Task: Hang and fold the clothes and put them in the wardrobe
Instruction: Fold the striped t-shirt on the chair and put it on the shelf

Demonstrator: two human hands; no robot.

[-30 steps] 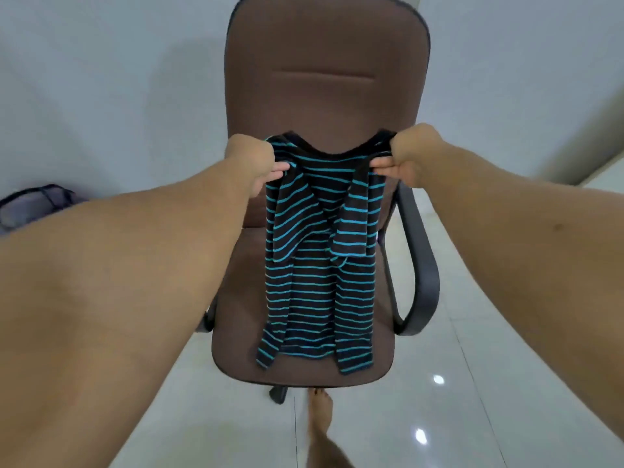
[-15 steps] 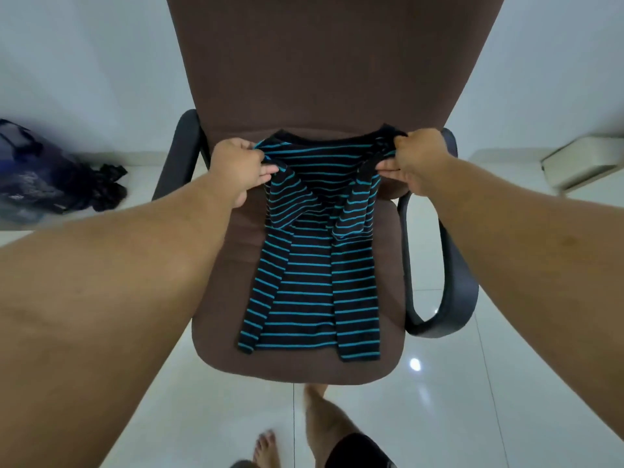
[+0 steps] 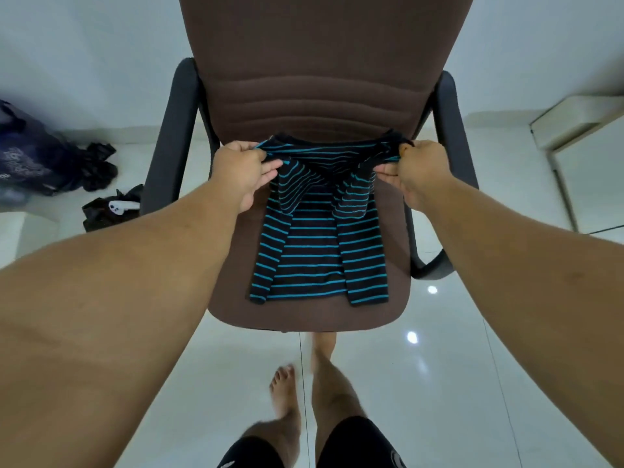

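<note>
White tiled floor (image 3: 439, 383); brown chair (image 3: 320, 79); each hand's grip, left hand (image 3: 238, 170), right hand (image 3: 418, 170), pinching striped shirt (image 3: 317, 251).

The scene is evenly and brightly lit from overhead. Small bright glare spots are reflected on the glossy tiled floor (image 3: 439, 366) at the near right. Shadows are kept soft. Strong wide-angle distortion is seen at the edges, where the forearms are swollen. Slight softness is noticed throughout.

Soft knit striped shirt (image 3: 320, 238) on a matt brown fabric chair (image 3: 317, 79); glossy tiled floor (image 3: 422, 383)
</note>
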